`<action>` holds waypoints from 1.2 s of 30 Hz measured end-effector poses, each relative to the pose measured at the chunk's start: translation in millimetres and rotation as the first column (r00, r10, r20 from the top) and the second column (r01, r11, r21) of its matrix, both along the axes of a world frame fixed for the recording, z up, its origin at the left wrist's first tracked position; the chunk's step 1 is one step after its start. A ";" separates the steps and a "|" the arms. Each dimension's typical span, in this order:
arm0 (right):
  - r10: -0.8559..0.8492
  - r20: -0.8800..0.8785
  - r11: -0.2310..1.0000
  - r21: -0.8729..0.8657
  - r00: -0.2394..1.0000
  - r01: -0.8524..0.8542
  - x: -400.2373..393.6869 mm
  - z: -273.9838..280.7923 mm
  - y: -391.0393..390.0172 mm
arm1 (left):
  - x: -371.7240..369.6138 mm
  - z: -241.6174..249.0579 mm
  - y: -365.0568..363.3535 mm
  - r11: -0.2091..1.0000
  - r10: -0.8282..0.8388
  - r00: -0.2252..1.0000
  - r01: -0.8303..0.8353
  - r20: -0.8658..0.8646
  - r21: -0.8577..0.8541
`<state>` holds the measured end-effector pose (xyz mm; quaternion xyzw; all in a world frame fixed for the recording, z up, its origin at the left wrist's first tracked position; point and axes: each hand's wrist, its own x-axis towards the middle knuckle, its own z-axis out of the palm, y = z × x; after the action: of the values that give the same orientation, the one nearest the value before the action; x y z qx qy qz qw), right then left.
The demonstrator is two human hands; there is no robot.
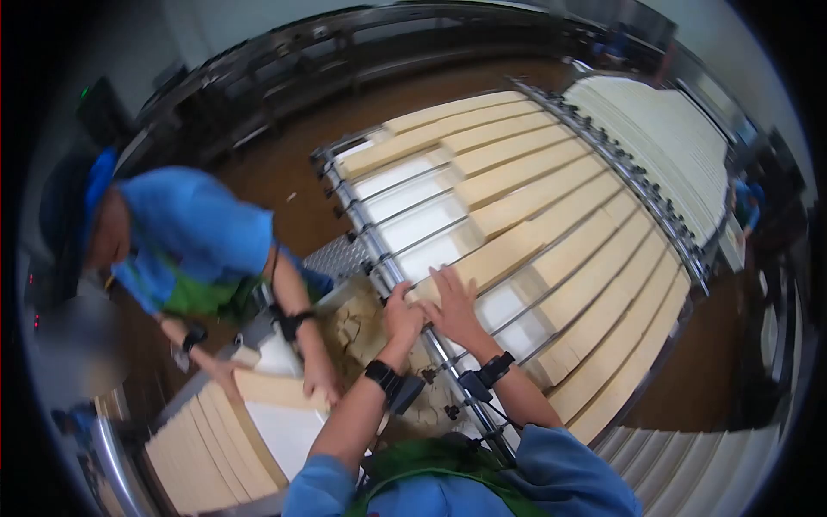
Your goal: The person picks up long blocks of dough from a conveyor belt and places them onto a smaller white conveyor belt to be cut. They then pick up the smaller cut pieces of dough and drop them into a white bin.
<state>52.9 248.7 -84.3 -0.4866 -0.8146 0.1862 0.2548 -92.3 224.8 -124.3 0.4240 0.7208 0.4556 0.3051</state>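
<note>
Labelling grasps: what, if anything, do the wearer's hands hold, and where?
Left hand and right hand are at the near end of a pale strip; whether either grips it can't be told.

On the divided table point(431, 252), the right hand point(457, 310) hides part of a pale block point(508, 252); left of the table, a co-worker point(194, 220) is blurred; right of it, a distant person point(748, 207) looks tiny, indistinct.
</note>
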 end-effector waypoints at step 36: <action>0.799 0.302 0.552 -0.025 0.520 -0.833 -519.8 -56.0 -254.9 | -177.5 -0.7 -488.1 0.455 0.828 0.492 -0.870 -0.268 -0.189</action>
<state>-466.9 -6.2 -140.3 -0.0516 -0.9840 0.1631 0.0497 -269.8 -263.3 -125.1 -0.0146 0.9147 0.4013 0.0465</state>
